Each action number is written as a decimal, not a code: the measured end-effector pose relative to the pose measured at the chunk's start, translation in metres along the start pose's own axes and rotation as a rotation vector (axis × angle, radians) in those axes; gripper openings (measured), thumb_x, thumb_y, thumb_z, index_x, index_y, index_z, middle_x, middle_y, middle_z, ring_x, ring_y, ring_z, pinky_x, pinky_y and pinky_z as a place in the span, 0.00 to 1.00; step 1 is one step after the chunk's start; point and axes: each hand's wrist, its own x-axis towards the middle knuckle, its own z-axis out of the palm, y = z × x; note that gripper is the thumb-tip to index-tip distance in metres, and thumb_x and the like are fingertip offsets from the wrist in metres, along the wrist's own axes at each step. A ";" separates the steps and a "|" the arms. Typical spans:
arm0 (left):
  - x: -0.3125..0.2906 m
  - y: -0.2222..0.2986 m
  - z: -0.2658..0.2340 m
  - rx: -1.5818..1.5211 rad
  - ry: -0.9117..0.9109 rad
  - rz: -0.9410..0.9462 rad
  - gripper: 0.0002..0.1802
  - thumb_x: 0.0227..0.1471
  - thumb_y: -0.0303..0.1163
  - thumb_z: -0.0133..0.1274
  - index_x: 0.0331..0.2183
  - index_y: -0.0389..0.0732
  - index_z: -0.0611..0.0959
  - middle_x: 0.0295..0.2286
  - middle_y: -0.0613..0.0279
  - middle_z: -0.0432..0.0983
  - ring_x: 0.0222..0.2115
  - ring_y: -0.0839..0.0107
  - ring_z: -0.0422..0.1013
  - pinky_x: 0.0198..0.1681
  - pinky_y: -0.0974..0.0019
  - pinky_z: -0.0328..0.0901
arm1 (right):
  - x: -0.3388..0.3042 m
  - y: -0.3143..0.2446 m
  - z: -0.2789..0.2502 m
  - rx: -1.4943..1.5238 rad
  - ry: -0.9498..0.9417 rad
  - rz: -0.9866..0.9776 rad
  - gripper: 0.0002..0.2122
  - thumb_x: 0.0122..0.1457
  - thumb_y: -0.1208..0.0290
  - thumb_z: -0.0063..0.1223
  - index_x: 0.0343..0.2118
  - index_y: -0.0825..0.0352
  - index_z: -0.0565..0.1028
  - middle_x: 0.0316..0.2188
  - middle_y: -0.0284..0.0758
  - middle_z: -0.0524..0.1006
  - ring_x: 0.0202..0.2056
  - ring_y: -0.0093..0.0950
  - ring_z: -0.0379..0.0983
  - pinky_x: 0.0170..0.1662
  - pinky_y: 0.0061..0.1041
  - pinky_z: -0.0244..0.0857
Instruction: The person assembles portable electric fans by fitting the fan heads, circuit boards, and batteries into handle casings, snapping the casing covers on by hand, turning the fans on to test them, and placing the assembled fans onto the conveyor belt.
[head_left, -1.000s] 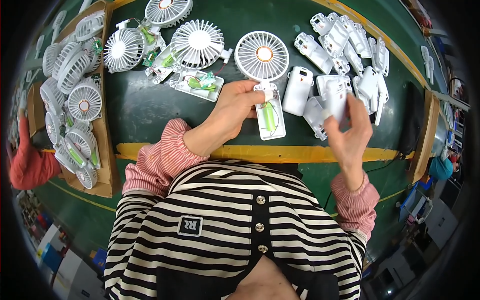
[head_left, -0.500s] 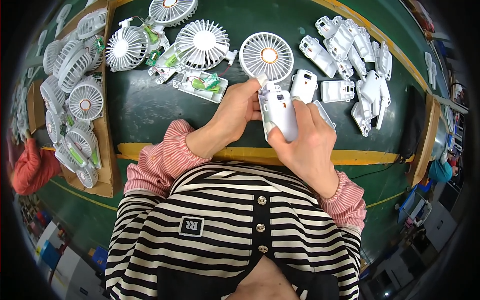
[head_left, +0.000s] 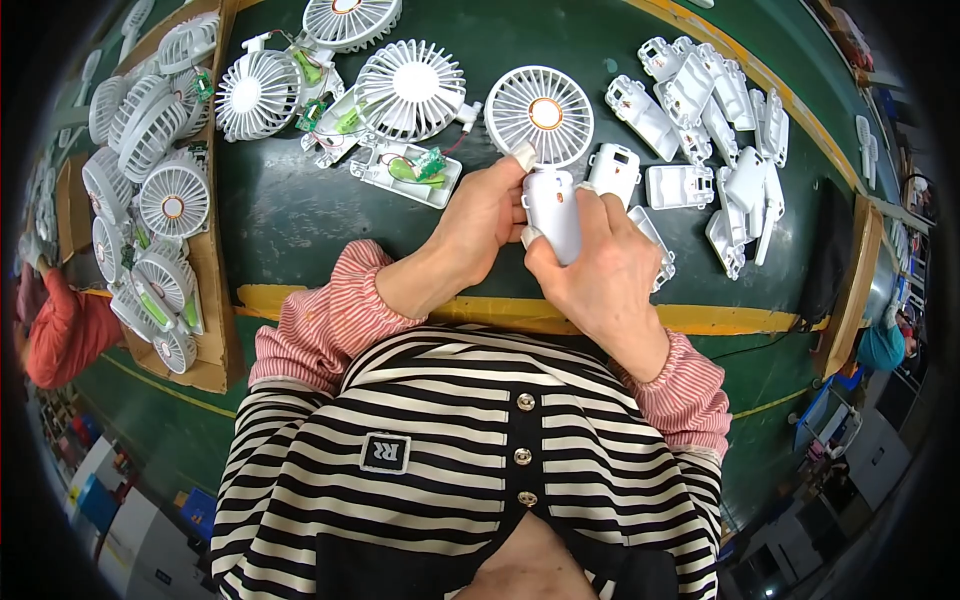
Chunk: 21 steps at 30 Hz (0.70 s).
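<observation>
A white handheld fan lies on the green table, its round grille pointing away from me and its white handle toward me. My left hand is closed at the handle's left side, thumb up at the neck below the grille. From the right, my right hand grips the handle with thumb and fingers, hiding part of its right side. White covers are on some of my fingertips. Just right of the handle lies a loose white handle shell, outer face up. Another shell lies partly behind my right hand.
White shells are heaped at the far right. Left of the held fan lie opened fans with wires, green boards and an open handle. A cardboard box full of fans stands at the left. A person's red sleeve shows beyond it.
The white cover in my hands, earlier tilted with its dark cutout showing, now lies in line with the fan's handle. My right hand has shifted slightly left, and its fingers have closed further.
</observation>
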 end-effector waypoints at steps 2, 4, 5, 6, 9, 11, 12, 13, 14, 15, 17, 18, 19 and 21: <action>0.001 0.000 -0.001 0.005 -0.003 0.003 0.21 0.51 0.46 0.42 0.37 0.37 0.73 0.31 0.61 0.72 0.29 0.72 0.70 0.30 0.69 0.65 | 0.000 -0.001 0.000 -0.005 -0.008 0.014 0.18 0.36 0.67 0.56 0.30 0.73 0.69 0.21 0.39 0.68 0.18 0.35 0.69 0.18 0.30 0.63; 0.001 -0.001 0.000 0.001 -0.002 0.007 0.21 0.51 0.46 0.42 0.36 0.37 0.73 0.31 0.62 0.72 0.29 0.72 0.70 0.29 0.70 0.65 | -0.001 0.000 0.002 -0.011 -0.015 0.029 0.20 0.35 0.68 0.56 0.33 0.73 0.69 0.21 0.39 0.69 0.18 0.35 0.69 0.19 0.30 0.63; 0.002 -0.001 0.000 -0.004 -0.002 0.011 0.21 0.51 0.46 0.42 0.36 0.36 0.73 0.31 0.62 0.72 0.29 0.73 0.70 0.28 0.70 0.65 | -0.001 0.000 0.003 -0.019 -0.005 0.021 0.20 0.35 0.67 0.56 0.33 0.73 0.69 0.21 0.39 0.69 0.18 0.35 0.69 0.19 0.30 0.63; 0.002 -0.001 -0.001 -0.003 -0.002 0.011 0.21 0.51 0.46 0.42 0.36 0.36 0.73 0.31 0.62 0.72 0.29 0.73 0.70 0.28 0.70 0.65 | -0.002 0.001 0.004 -0.028 0.004 0.014 0.20 0.35 0.67 0.56 0.33 0.73 0.69 0.22 0.39 0.69 0.18 0.35 0.69 0.19 0.30 0.63; 0.004 -0.001 -0.002 0.003 -0.016 0.005 0.21 0.51 0.45 0.42 0.36 0.36 0.73 0.31 0.62 0.72 0.27 0.73 0.70 0.27 0.70 0.65 | -0.002 0.001 0.006 -0.047 0.014 -0.003 0.20 0.36 0.67 0.56 0.33 0.72 0.69 0.22 0.39 0.69 0.18 0.34 0.69 0.19 0.30 0.63; 0.004 -0.002 0.000 -0.005 0.056 -0.020 0.18 0.50 0.41 0.45 0.33 0.35 0.75 0.29 0.61 0.72 0.26 0.74 0.70 0.26 0.72 0.64 | -0.002 0.001 0.006 -0.055 0.016 -0.013 0.20 0.36 0.67 0.56 0.33 0.72 0.69 0.22 0.39 0.69 0.18 0.34 0.69 0.18 0.29 0.63; 0.005 -0.002 0.000 -0.004 0.056 -0.019 0.18 0.50 0.41 0.45 0.33 0.35 0.75 0.29 0.61 0.72 0.26 0.74 0.70 0.26 0.72 0.64 | -0.002 0.001 0.007 -0.064 0.017 -0.023 0.19 0.36 0.67 0.56 0.33 0.72 0.69 0.22 0.38 0.69 0.18 0.34 0.69 0.18 0.29 0.63; 0.006 -0.003 0.000 0.059 0.063 -0.022 0.16 0.49 0.38 0.46 0.32 0.34 0.76 0.28 0.61 0.73 0.25 0.75 0.70 0.25 0.73 0.64 | -0.001 0.002 0.007 -0.064 0.019 -0.023 0.19 0.36 0.67 0.56 0.33 0.72 0.69 0.22 0.38 0.69 0.18 0.34 0.69 0.18 0.29 0.63; 0.007 -0.003 0.000 0.122 0.070 -0.024 0.13 0.48 0.35 0.48 0.31 0.33 0.77 0.27 0.61 0.73 0.24 0.75 0.70 0.24 0.74 0.63 | -0.001 0.003 0.008 -0.062 0.035 -0.033 0.19 0.36 0.66 0.56 0.32 0.72 0.69 0.22 0.38 0.68 0.18 0.34 0.69 0.18 0.29 0.63; 0.008 -0.004 0.001 0.124 0.069 -0.024 0.13 0.48 0.35 0.48 0.31 0.33 0.77 0.27 0.61 0.73 0.24 0.75 0.70 0.24 0.74 0.63 | -0.001 0.003 0.008 -0.060 0.052 -0.043 0.19 0.36 0.66 0.57 0.32 0.72 0.69 0.22 0.38 0.68 0.18 0.34 0.68 0.18 0.29 0.62; 0.009 -0.004 0.004 0.136 0.077 0.006 0.11 0.46 0.30 0.49 0.29 0.32 0.77 0.26 0.60 0.73 0.24 0.76 0.69 0.24 0.75 0.63 | 0.000 0.002 0.008 -0.056 0.054 -0.041 0.19 0.37 0.66 0.57 0.32 0.72 0.69 0.22 0.38 0.68 0.18 0.34 0.68 0.18 0.29 0.62; 0.009 -0.003 0.003 0.138 0.076 0.007 0.11 0.46 0.30 0.49 0.29 0.32 0.77 0.26 0.60 0.73 0.24 0.76 0.69 0.24 0.75 0.63 | 0.000 0.002 0.007 -0.054 0.054 -0.038 0.19 0.37 0.66 0.57 0.31 0.72 0.69 0.21 0.38 0.68 0.18 0.34 0.68 0.18 0.29 0.62; 0.010 -0.002 0.002 0.135 0.074 -0.019 0.11 0.47 0.29 0.49 0.31 0.31 0.77 0.27 0.60 0.73 0.26 0.75 0.70 0.28 0.73 0.64 | 0.000 0.002 0.006 -0.054 0.057 -0.037 0.19 0.37 0.66 0.57 0.31 0.72 0.69 0.21 0.38 0.68 0.18 0.34 0.68 0.18 0.29 0.62; 0.010 0.001 0.001 0.135 0.071 -0.045 0.11 0.47 0.28 0.49 0.33 0.31 0.76 0.29 0.60 0.73 0.27 0.73 0.70 0.32 0.71 0.66 | 0.000 0.004 0.003 -0.023 0.018 -0.048 0.20 0.38 0.65 0.58 0.33 0.73 0.69 0.22 0.39 0.68 0.18 0.34 0.68 0.19 0.29 0.62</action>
